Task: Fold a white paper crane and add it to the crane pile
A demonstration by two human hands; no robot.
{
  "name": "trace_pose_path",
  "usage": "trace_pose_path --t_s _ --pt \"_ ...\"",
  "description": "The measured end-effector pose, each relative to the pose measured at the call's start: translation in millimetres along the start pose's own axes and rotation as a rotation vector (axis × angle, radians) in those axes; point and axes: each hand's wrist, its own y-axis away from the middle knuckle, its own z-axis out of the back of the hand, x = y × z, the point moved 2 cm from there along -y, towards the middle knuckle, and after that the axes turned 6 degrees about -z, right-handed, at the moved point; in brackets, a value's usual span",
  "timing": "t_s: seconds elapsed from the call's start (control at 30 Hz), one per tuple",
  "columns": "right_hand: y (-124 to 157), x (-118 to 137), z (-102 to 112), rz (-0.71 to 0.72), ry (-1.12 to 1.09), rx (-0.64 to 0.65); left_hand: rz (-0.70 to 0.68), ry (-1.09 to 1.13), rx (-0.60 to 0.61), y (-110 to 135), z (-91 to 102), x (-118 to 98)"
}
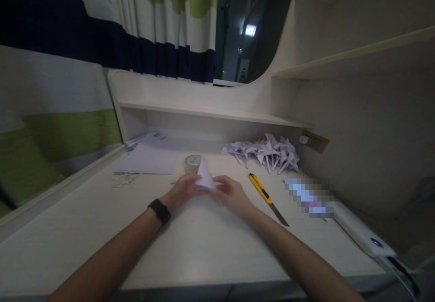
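Between my two hands is a piece of white paper [205,175], folded to a point that stands upward. My left hand [185,189] grips its left side, with a dark watch band [159,211] on the wrist. The fingers of my right hand [231,192] close on the paper's lower right edge, slightly blurred. A roll of clear tape [192,161] lies just behind my left hand. To the right of my right hand rests a yellow utility knife [261,189] with its blade out.
White paper pinwheels [268,151] are heaped at the back right. Paper sheets [149,155] lie at the back left, near small pale scraps [126,179]. A blurred-out device [308,198] and a white power strip [362,229] line the right side. A low shelf [210,114] spans the back.
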Motion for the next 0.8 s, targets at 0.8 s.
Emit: trace_pose_path --t_s 0.8 --pt "7 24 -25 0.392 0.696 -0.202 -0.055 -0.117 -0.012 13 -42.0 -7"
